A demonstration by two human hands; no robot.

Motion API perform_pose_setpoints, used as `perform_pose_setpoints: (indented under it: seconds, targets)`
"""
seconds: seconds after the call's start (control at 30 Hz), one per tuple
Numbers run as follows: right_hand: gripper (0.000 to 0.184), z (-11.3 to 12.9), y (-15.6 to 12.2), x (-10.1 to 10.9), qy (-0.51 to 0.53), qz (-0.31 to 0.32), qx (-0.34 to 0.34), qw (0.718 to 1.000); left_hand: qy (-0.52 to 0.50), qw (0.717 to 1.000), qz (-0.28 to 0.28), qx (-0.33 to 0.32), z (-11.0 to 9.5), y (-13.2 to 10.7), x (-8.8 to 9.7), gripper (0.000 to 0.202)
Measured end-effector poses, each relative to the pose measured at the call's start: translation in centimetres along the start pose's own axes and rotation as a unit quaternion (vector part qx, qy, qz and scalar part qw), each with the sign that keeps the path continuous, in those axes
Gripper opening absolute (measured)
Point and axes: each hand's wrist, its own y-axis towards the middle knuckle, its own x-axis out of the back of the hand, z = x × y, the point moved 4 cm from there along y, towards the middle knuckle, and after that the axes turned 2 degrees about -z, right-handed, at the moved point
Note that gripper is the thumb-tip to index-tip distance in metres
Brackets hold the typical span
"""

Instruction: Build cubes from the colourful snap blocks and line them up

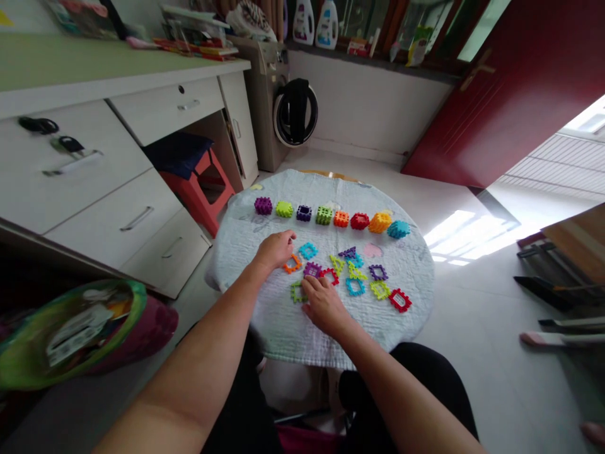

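Note:
My left hand (276,250) is over the left part of the cloth-covered table (278,328), fingers curled together; whatever may be in them is hidden. Beside it lie an orange square frame piece (292,263) and a blue square frame piece (309,250). My right hand (326,304) rests low over the pieces, thumb apart from the fingers. Its fingertips reach the lower edge of a purple square piece (312,270) and partly cover a green square frame piece (297,292). Just beyond is a red frame piece (329,276).
Several interlocking pieces, including a purple triangle (348,252) and a red square (400,301), lie to the right. A row of assembled blocks, such as a green cube (324,215), lines the far side. A red stool (208,189) and a bin (142,328) stand left.

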Motion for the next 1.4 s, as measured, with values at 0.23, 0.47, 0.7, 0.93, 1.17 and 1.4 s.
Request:
perform_pose_setpoints:
  seconds: [0.23,0.47,0.7,0.93,1.17,1.4]
  targets:
    - [0.029,-0.4,0.5,0.5,-0.014,0.004,0.042,0.999,0.004,1.0,0.008,-0.005,-0.1,0.5,-0.2,0.032]
    - [0.025,0.0,0.4,0.2,-0.021,0.002,0.088,0.996,0.006,1.0,0.003,-0.003,0.7,0.6,-0.5,0.032]
    - [0.028,-0.3,0.2,0.3,-0.03,0.018,0.034,0.999,0.012,1.0,0.006,-0.001,0.9,0.6,-0.6,0.032]
    - [0.027,-3.4,-0.2,1.8,0.049,0.029,-0.045,0.997,0.003,1.0,-0.002,0.011,1.2,0.8,0.1,0.035]
    - [0.037,-6.3,-0.3,2.0,-0.039,-0.002,-0.085,0.996,-0.013,0.999,-0.029,0.03,3.0,1.1,0.6,0.035]
    - [0.022,-6.4,0.6,1.7,-0.057,-0.03,-0.07,0.995,-0.004,1.0,0.008,0.01,2.4,1.2,-0.5,0.036]
